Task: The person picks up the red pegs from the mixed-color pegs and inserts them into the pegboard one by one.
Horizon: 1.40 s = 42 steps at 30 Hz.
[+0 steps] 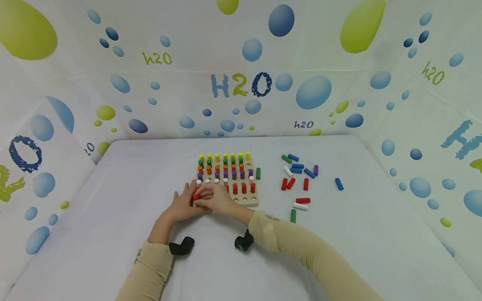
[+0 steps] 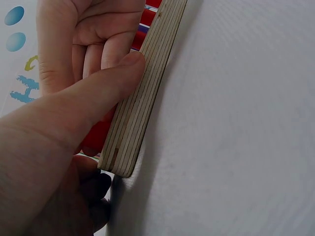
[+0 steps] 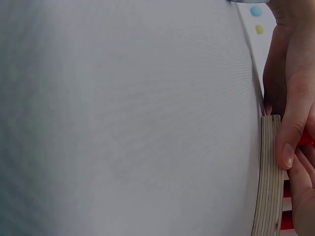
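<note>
The red peg [image 1: 196,197] you are handling is at the front-left corner of the wooden pegboard [image 1: 249,202]; whether it is seated in a hole cannot be determined. Your right hand [image 1: 216,198] pinches it between thumb and fingers. Your left hand [image 1: 182,207] lies against the same corner, thumb pressed to the front edge, fingers spread along the left side.

On the pegboard, from back to front, you have upright rows of yellow, green, orange, purple, white and red pegs. Bare holes show along the front at right, and one at the right end of the green row.

Just right of the pegboard stands a lone green peg [image 1: 258,173]. Farther right on the table [image 1: 357,234], loose blue, red, white, green and purple pegs lie scattered; one blue peg [image 1: 339,184] sits apart from the others. You wear beige sleeves [image 1: 301,246]. Beyond the table hangs a white backdrop [image 1: 188,33] printed with droplets and "H2O".
</note>
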Each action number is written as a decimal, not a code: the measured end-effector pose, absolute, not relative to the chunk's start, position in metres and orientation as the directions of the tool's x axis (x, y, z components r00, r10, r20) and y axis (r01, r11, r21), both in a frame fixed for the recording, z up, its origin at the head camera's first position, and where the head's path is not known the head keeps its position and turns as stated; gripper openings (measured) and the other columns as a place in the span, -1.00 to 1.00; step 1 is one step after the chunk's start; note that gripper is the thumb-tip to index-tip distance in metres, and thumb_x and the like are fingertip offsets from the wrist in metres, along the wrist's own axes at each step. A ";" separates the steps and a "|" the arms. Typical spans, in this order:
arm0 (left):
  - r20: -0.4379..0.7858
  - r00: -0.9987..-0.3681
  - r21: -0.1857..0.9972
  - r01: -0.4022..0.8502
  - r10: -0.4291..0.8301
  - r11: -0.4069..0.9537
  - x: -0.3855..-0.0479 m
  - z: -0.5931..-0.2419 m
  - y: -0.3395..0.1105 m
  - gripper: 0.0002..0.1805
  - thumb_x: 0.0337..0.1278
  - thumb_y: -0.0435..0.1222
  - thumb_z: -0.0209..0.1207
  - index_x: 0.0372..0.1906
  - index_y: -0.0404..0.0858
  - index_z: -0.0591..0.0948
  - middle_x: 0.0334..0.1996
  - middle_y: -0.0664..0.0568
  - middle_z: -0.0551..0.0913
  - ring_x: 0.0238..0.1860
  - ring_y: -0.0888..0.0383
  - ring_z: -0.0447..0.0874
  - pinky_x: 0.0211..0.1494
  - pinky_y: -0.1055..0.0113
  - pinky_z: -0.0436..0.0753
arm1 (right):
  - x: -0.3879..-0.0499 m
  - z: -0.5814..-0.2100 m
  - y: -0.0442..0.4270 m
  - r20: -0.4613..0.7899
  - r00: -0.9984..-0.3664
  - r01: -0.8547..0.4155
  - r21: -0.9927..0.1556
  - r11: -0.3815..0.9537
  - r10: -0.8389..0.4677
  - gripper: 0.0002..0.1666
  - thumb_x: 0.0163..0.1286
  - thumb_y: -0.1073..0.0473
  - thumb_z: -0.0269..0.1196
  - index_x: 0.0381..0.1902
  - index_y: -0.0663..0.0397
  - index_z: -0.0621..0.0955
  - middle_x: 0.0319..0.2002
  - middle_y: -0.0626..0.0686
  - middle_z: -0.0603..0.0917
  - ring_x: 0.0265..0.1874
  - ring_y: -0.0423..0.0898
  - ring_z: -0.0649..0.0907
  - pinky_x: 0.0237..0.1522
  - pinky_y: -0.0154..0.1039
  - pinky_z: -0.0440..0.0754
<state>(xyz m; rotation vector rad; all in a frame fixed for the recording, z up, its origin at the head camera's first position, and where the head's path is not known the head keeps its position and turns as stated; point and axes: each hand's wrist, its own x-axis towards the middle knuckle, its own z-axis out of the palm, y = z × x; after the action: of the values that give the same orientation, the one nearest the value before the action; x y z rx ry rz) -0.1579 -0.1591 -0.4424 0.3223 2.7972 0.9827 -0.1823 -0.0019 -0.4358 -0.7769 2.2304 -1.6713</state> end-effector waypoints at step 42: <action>-0.164 -0.967 0.614 0.054 0.194 0.787 -0.159 -0.442 -0.155 0.24 -0.18 0.23 0.22 0.41 -0.38 -0.17 0.41 -0.26 -0.16 0.40 -0.17 -0.39 0.27 -0.19 -0.49 | -0.192 -0.410 0.041 0.135 -0.732 -0.430 -0.852 0.298 -0.668 -0.57 0.14 0.15 0.33 0.00 0.11 0.61 -0.06 -0.02 0.65 -0.11 -0.24 0.63 -0.12 -0.45 0.55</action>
<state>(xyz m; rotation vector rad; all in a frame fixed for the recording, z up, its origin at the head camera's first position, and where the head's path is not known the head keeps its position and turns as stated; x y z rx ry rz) -0.1591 -0.1552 -0.4418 0.1946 2.7599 0.9387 -0.1916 0.0406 -0.4100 -1.0047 2.3217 -1.4055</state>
